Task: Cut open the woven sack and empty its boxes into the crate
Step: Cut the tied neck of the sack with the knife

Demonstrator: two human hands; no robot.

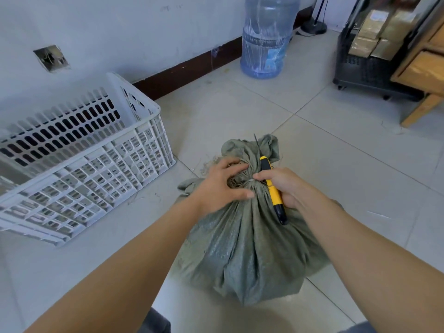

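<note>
A grey-green woven sack [249,248] stands on the tiled floor, its neck bunched and tied with a thin band. My left hand [221,186] grips the bunched neck from the left. My right hand [286,186] holds a yellow and black utility knife [274,191] against the right side of the neck, with its forefinger stretched toward the tie. A thin dark tail of the tie sticks up above the knot. The white slatted plastic crate [144,126] stands to the left with nothing visible in it. The boxes inside the sack are hidden.
A blue water jug [266,37] stands by the wall at the back. At the right are a black wheeled cart [360,68] with wrapped cartons and a wooden piece of furniture [422,75]. Loose fibres lie on the floor beside the sack.
</note>
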